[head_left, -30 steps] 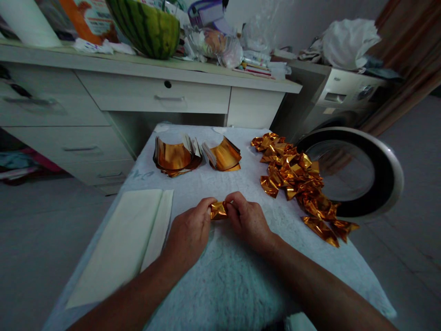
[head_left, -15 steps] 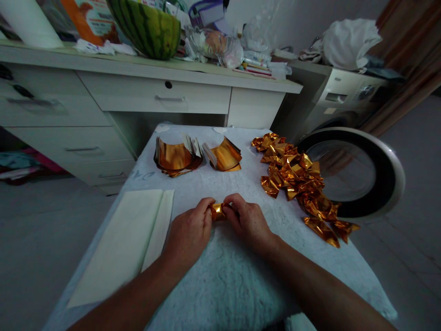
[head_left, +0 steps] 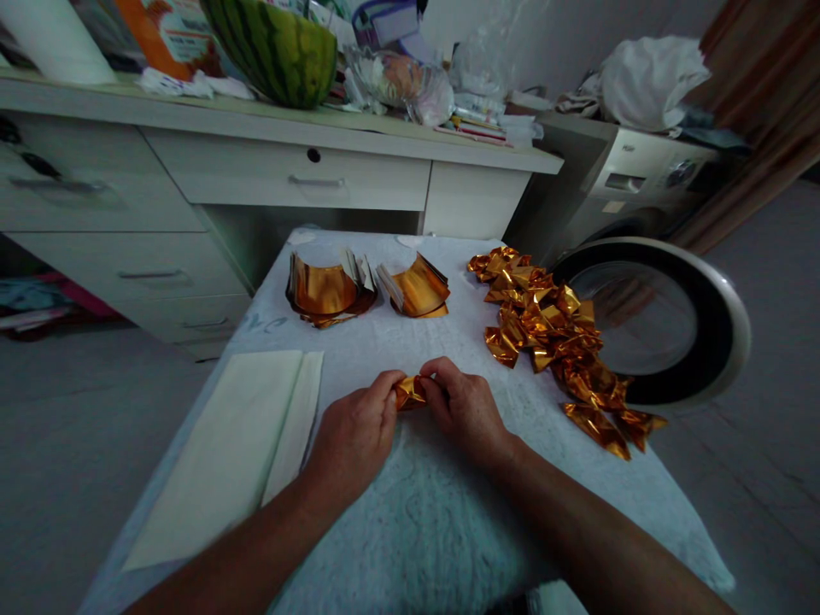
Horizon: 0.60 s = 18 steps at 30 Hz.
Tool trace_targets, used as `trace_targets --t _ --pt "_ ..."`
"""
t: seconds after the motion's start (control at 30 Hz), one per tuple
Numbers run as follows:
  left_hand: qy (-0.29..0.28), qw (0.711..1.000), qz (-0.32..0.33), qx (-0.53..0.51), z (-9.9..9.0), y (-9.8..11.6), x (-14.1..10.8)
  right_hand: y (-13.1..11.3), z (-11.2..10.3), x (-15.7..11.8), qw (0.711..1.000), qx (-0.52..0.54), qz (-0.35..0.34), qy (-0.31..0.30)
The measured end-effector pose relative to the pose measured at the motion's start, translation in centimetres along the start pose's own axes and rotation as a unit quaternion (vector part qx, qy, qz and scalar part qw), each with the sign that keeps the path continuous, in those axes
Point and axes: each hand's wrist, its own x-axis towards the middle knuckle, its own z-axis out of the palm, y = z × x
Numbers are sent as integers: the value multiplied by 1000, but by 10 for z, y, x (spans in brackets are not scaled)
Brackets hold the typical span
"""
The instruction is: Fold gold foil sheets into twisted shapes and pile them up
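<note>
A small piece of shiny gold foil paper (head_left: pixel 410 394) is folded up between my two hands, just above the cloth-covered table (head_left: pixel 410 512). My left hand (head_left: pixel 359 427) pinches its left end with thumb and fingers. At its right end, my right hand (head_left: pixel 465 410) grips with thumb and forefinger closed. The fingers partly cover the foil. Beyond the hands stand two curved stacks of gold foil sheets, a larger stack (head_left: pixel 326 290) and a smaller stack (head_left: pixel 419 288). On the right lies a heap of folded gold foil pieces (head_left: pixel 551 329).
Pale paper sheets (head_left: pixel 224 444) lie at the table's left. Behind the table is a white drawer counter (head_left: pixel 288 171) bearing a cut watermelon (head_left: pixel 275 55) and plastic bags. A washing machine's open round door (head_left: pixel 647 320) stands close to the table's right edge.
The foil between my hands has changed shape, now showing creased, angled faces instead of a smoother band. My right fingers have shifted slightly on it.
</note>
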Motion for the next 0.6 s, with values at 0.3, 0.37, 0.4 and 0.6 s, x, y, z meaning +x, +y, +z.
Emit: trace_targets --t 0.3,0.37,0.4,0.6 --pt "-1 999 -40 -4 -3 0 3 -5 -8 2 997 58 29 -45" --pt "-4 999 -49 -1 -4 0 3 -6 -10 2 996 72 12 -47" --pt "-6 999 -52 0 -5 0 3 -6 -9 2 996 75 7 -46" --pt "-15 999 -28 -35 -5 0 3 -4 -4 1 996 68 31 -44"
